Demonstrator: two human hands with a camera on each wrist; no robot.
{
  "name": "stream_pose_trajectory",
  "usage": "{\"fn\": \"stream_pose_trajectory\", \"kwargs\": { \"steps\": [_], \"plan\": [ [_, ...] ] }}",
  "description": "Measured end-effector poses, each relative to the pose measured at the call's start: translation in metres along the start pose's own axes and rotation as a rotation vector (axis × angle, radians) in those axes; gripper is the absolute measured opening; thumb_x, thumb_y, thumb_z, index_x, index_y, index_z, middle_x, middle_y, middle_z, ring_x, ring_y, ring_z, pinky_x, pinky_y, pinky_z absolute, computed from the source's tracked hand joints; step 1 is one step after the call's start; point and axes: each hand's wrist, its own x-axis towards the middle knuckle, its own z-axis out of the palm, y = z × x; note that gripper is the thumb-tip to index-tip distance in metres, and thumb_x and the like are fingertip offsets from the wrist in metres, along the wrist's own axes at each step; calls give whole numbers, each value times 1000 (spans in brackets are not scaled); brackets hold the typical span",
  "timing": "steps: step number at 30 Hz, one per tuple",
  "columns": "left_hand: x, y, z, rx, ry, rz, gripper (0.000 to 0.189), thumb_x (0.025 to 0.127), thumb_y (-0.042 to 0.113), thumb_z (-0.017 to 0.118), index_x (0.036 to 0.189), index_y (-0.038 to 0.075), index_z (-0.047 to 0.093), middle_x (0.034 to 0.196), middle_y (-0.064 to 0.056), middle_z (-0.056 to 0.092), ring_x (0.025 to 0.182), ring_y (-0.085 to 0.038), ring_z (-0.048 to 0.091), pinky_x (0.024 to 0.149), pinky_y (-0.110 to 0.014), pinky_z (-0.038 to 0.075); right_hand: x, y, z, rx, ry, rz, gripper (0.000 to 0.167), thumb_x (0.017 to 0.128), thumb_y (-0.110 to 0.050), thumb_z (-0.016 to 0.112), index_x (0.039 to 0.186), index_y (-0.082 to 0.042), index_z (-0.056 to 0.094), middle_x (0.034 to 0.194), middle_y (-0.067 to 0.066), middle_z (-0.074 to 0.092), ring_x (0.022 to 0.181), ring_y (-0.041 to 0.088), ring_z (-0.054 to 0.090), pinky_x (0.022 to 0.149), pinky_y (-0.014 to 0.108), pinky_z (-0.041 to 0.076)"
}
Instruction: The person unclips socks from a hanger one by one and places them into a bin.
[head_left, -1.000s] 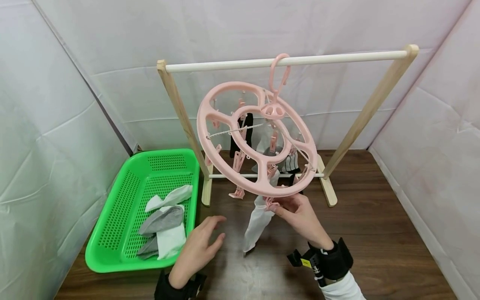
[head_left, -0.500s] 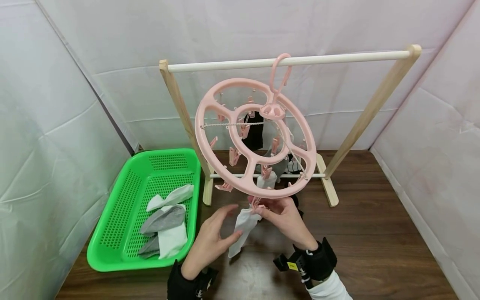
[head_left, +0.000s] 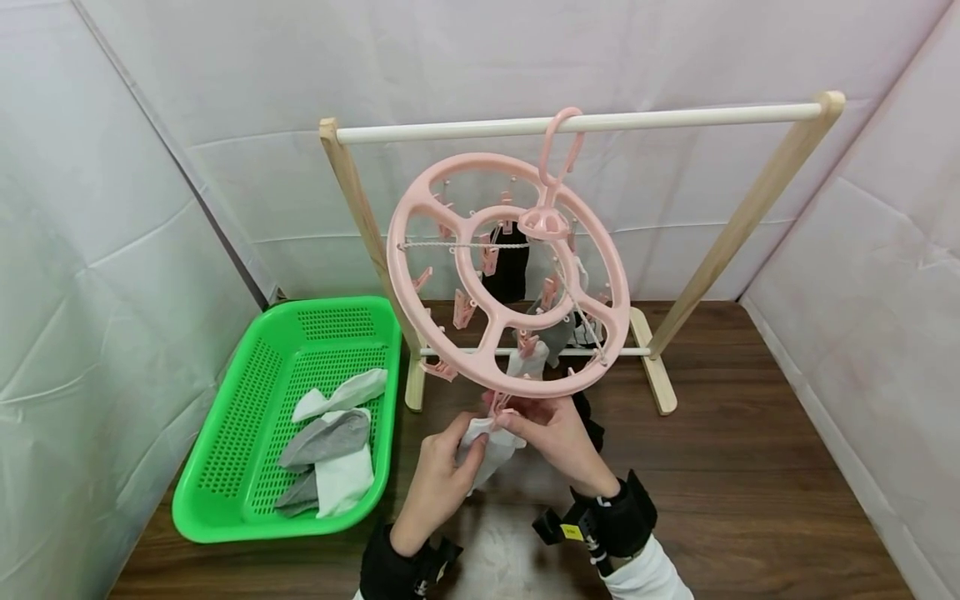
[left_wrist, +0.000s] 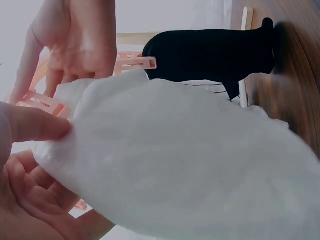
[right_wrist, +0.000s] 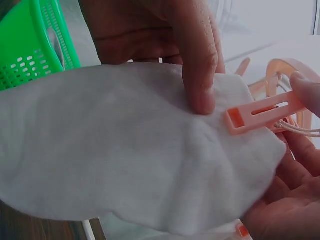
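Observation:
A round pink clip hanger (head_left: 555,387) hangs tilted by its hook from a white bar. My left hand (head_left: 438,479) pinches the upper end of a white sock (right_wrist: 125,145) between thumb and fingers. Close beside it, my right hand (head_left: 558,433) holds a pink clothespin (right_wrist: 257,116) of the hanger by its handles. In the right wrist view the clothespin's tip lies over the sock's edge. The rest of the sock hangs down below the hands. A black sock (left_wrist: 200,55) hangs from another clothespin, with grey, striped and white socks partly hidden behind the ring.
A green basket (head_left: 187,508) stands at the left with several white and grey socks (head_left: 330,437) inside. The wooden-legged rack (head_left: 727,225) carries the white bar (head_left: 690,117) over a dark wooden table (head_left: 757,467). White sheets (head_left: 225,67) enclose the space.
My left hand has moved right and up and now pinches the sock. The right hand has drawn the clothespin and sock leftward, and the hanger has turned a little.

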Motion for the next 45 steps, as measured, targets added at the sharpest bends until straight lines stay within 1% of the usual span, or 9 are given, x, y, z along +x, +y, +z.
{"fn": "stream_pose_trajectory", "kwargs": {
  "steps": [4,7,12,18,24,33,38,42,45],
  "plan": [
    [-1,-1,2,48,36,16,14,90,-5,62,86,8,57,61,7,47,50,-1,36,48,-16,29,1,0,2,17,30,39,30,91,0,65,120,-6,64,111,27,63,108,29,62,85,35,51],
    [-1,-1,2,64,49,16,21,90,-5,63,80,10,51,59,12,29,50,0,27,49,-15,22,2,0,3,19,43,39,25,90,-1,66,115,-2,65,111,25,64,110,34,60,89,39,49],
    [-4,-1,1,59,57,5,22,90,-4,63,79,11,50,62,14,27,52,1,26,50,-15,22,5,2,4,30,33,14,15,91,0,64,105,6,63,105,24,65,110,37,59,96,46,44],
    [-9,-3,-1,61,42,-25,29,89,-5,64,76,12,44,63,16,22,53,2,22,51,-15,19,5,6,4,43,34,32,18,91,2,63,109,8,62,105,26,65,110,36,60,94,43,46],
    [-12,-4,-3,58,44,-29,28,90,-4,63,76,12,44,63,16,22,53,2,22,51,-15,19,7,9,7,63,23,2,12,92,2,63,102,8,62,92,13,68,113,32,59,99,46,40],
    [-14,-5,-5,63,46,-57,29,89,-5,63,75,11,43,63,15,21,52,3,20,50,-15,18,11,11,9,81,21,-38,6,92,5,60,97,9,61,76,21,62,114,37,58,100,49,39],
    [-16,-5,-5,62,48,-72,31,90,-4,63,74,11,41,63,15,20,52,3,19,49,-15,18,12,11,8,76,27,-25,8,92,5,60,98,11,62,82,16,66,111,31,61,99,48,40],
    [-20,-8,-5,67,54,-93,33,89,-5,64,73,11,39,63,15,20,52,3,17,49,-15,17,12,11,7,70,34,-18,9,91,5,61,99,9,63,91,20,68,109,29,62,97,47,42],
    [-23,-10,-5,69,60,-102,32,88,-5,64,73,11,40,63,15,20,52,3,19,49,-15,18,12,10,7,73,25,-27,8,92,5,61,98,10,63,89,20,68,104,29,64,96,48,43]
  ]
}}
